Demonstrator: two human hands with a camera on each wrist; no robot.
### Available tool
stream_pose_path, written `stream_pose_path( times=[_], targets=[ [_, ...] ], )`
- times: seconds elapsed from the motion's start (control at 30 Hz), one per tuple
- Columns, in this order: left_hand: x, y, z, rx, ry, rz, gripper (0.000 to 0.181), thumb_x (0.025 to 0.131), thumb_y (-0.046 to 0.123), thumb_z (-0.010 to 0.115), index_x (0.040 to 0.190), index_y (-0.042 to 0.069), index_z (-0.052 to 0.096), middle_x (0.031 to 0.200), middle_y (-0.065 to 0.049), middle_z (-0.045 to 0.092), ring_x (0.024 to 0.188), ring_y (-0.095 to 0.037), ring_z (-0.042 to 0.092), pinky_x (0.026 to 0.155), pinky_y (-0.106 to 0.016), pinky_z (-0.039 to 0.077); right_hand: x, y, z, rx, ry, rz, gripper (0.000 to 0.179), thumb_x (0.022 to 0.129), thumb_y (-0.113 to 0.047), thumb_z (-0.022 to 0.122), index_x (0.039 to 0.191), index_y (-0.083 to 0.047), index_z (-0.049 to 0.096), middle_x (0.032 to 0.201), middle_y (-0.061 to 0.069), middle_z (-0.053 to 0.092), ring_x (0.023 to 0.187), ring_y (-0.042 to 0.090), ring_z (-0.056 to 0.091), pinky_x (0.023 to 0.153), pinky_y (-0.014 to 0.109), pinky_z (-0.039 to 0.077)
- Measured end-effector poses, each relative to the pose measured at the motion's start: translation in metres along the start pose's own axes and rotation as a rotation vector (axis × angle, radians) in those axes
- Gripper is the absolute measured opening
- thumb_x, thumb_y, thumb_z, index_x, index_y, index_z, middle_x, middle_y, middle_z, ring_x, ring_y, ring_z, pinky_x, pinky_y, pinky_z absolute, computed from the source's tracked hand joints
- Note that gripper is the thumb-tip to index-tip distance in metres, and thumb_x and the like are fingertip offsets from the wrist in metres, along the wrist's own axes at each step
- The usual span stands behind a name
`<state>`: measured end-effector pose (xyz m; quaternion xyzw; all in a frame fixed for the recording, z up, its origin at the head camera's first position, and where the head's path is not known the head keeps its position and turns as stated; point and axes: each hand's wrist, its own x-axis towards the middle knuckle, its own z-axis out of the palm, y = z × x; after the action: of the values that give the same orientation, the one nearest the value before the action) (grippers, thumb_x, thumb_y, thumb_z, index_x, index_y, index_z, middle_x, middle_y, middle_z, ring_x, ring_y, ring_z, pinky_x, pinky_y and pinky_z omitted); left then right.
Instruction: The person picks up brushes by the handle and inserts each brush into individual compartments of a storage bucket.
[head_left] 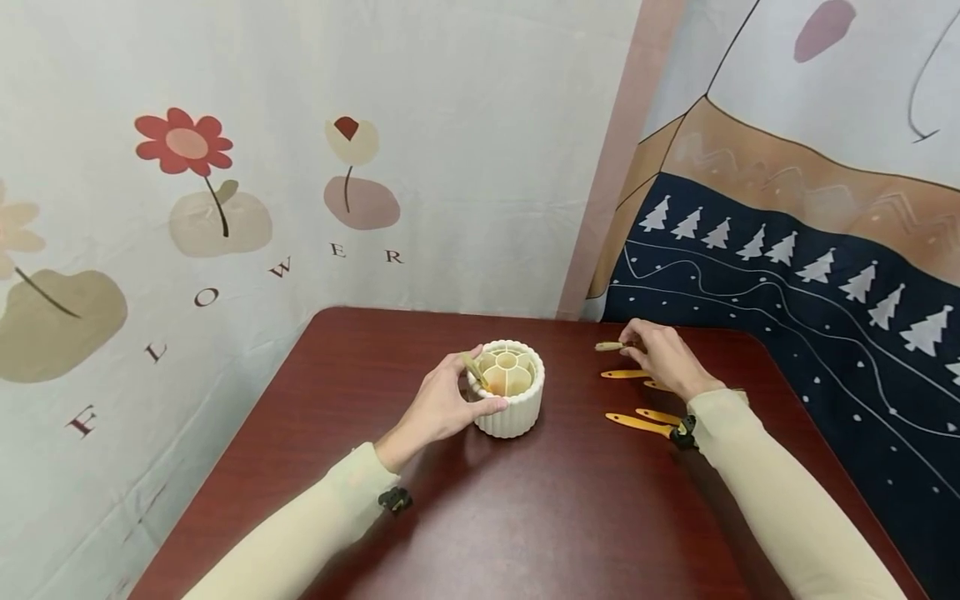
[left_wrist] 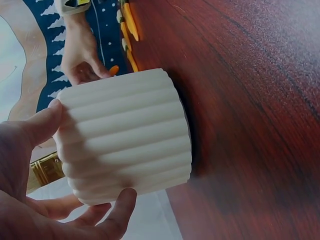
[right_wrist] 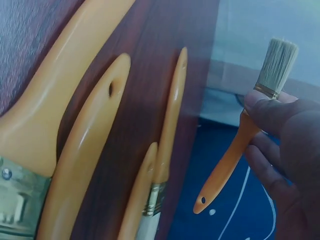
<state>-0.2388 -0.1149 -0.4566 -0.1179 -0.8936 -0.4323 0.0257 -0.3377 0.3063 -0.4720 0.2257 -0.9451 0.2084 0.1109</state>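
Note:
A white ribbed round organizer [head_left: 527,410], divided into compartments, stands upright on the table. My left hand [head_left: 442,402] grips its near left side, the thumb on the front wall; in the left wrist view the ribbed wall [left_wrist: 125,135] sits between thumb and fingers. One small brush [head_left: 474,370] leans inside at the left, bristles up. To the right, above the tabletop, my right hand [head_left: 663,354] pinches a paintbrush [right_wrist: 235,145] near its metal band. Its pale bristles point left in the head view, and its orange handle hangs free in the right wrist view.
Several orange-handled brushes [head_left: 637,423] of different widths lie on the table's right side, under and beside the right forearm. The dark red-brown table [head_left: 570,517] meets a printed curtain [head_left: 480,167] at its back edge.

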Motion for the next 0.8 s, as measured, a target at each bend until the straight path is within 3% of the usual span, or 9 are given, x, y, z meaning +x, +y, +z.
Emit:
stream_pose_path(
  times=[0.17, 0.37, 0.57, 0.8],
  targets=[
    [0.004, -0.001, 0.000, 0.005, -0.011, 0.005, 0.079, 0.087, 0.040, 0.106, 0.150, 0.006, 0.073, 0.174, -0.007, 0.062, 0.119, -0.019, 0.079, 0.104, -0.035, 0.059, -0.002, -0.010, -0.006, -0.009, 0.039, -0.039, 0.022, 0.106, 0.000, 0.084, 0.123, -0.009, 0.073, 0.116, 0.012, 0.083, 0.096, 0.026, 0.074, 0.089, 0.048, 0.070],
    [0.005, -0.005, -0.001, 0.004, -0.021, -0.005, 0.083, 0.087, 0.041, 0.105, 0.154, 0.008, 0.071, 0.174, -0.006, 0.062, 0.118, -0.019, 0.078, 0.104, -0.037, 0.058, -0.002, -0.022, -0.010, -0.010, 0.070, -0.078, 0.024, 0.105, 0.001, 0.084, 0.124, -0.010, 0.074, 0.117, 0.012, 0.085, 0.098, 0.027, 0.079, 0.091, 0.052, 0.073],
    [0.003, -0.007, -0.003, -0.001, -0.024, -0.006, 0.070, 0.087, 0.041, 0.105, 0.140, 0.007, 0.076, 0.177, -0.003, 0.059, 0.119, -0.020, 0.080, 0.104, -0.038, 0.059, -0.007, -0.037, -0.014, -0.016, 0.124, -0.121, 0.026, 0.102, 0.002, 0.086, 0.123, -0.011, 0.075, 0.117, 0.010, 0.085, 0.095, 0.024, 0.079, 0.086, 0.048, 0.072],
    [0.004, -0.004, -0.004, -0.031, -0.039, 0.000, 0.056, 0.088, 0.040, 0.105, 0.124, 0.008, 0.076, 0.181, 0.002, 0.056, 0.116, -0.016, 0.079, 0.103, -0.035, 0.059, -0.015, -0.051, -0.019, 0.006, 0.172, -0.153, 0.036, 0.100, 0.001, 0.089, 0.131, -0.012, 0.077, 0.122, 0.009, 0.086, 0.099, 0.023, 0.082, 0.090, 0.050, 0.073]
  ],
)
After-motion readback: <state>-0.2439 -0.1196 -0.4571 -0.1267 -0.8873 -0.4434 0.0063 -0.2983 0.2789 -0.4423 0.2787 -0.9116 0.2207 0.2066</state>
